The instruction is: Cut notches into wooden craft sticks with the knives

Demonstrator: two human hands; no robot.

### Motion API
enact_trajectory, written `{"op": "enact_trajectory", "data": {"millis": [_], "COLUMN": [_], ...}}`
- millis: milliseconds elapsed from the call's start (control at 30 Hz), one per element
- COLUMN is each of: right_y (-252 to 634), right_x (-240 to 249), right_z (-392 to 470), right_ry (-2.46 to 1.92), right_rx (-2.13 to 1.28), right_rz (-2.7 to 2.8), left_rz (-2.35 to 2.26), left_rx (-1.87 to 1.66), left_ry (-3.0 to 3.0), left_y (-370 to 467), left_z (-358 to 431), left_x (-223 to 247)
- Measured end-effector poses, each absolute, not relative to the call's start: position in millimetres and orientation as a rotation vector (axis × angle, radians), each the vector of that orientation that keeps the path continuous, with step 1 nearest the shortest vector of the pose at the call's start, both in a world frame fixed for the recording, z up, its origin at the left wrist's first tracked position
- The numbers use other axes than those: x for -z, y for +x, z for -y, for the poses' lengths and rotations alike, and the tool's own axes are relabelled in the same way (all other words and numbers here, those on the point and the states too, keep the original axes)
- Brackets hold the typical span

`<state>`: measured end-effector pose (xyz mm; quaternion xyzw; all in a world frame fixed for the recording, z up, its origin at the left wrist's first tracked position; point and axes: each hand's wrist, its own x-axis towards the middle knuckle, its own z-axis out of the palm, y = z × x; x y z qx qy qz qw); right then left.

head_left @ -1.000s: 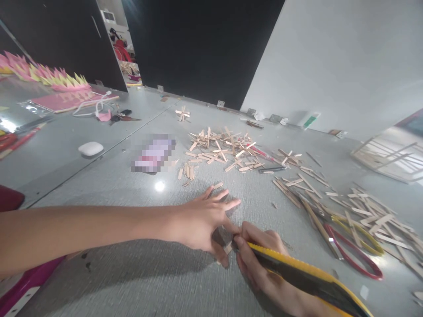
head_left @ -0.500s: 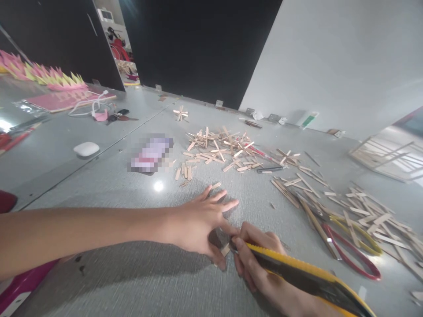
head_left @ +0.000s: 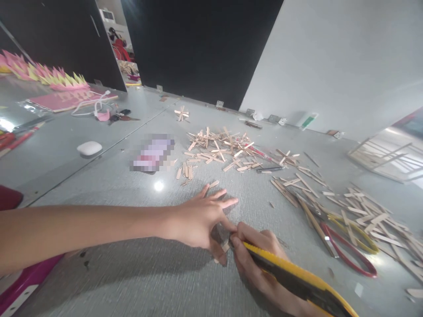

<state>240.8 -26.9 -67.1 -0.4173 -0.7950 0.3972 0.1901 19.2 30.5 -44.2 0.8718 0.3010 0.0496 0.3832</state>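
My left hand (head_left: 201, 220) lies on the grey table with its fingers spread. Its thumb and index finger are at a small wooden stick piece (head_left: 226, 246), the thumb pressing near its lower end. Gripped in my right hand (head_left: 261, 259) is a yellow and black cutter (head_left: 291, 273), its front end at the stick piece. The blade tip is hidden by the fingers. Just past my left fingertips lies another short stick (head_left: 214, 184).
Beyond the hands is a pile of cut sticks (head_left: 218, 147). Red-and-yellow-handled scissors (head_left: 350, 259) and longer sticks (head_left: 380, 220) lie right. A phone (head_left: 152, 154), white case (head_left: 89, 148) and pink board (head_left: 59, 100) are left.
My right hand and the cutter have shifted slightly left, the cutter's rear end most. My left hand stays almost in place at the stick piece.
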Motion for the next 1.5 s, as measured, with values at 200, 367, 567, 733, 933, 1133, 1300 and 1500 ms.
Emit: {"op": "enact_trajectory", "data": {"millis": [200,367,567,733,933,1133,1300,1500], "right_y": [242.0,241.5,242.8,241.9,239.4,243.7,244.6,244.2], "right_x": [65.1,63.8,64.3,62.5,60.9,61.0,63.9,64.9], "right_z": [27.2,26.1,28.3,28.0,27.9,25.0,21.9,22.6], "right_ry": [-1.157,-1.16,-1.24,-1.263,-1.336,-1.296,-1.202,-1.155], "right_rx": [-1.214,-1.182,-1.242,-1.277,-1.189,-1.002,-1.147,-1.181], "right_rz": [2.194,2.21,2.116,2.093,2.171,2.319,2.288,2.284], "left_rz": [-0.776,-0.76,-0.767,-0.752,-0.749,-0.804,-0.801,-0.808], "left_rx": [-0.09,-0.108,-0.114,-0.129,-0.131,-0.13,-0.124,-0.089], "left_ry": [2.209,2.22,2.266,2.265,2.244,2.215,2.214,2.218], "left_y": [20.0,20.1,20.9,21.5,20.8,21.7,21.6,21.9], "left_z": [-30.8,-31.3,-31.1,-31.4,-31.6,-31.5,-31.9,-32.5], "left_x": [43.7,44.6,48.8,50.4,49.3,48.3,49.6,45.7]}}
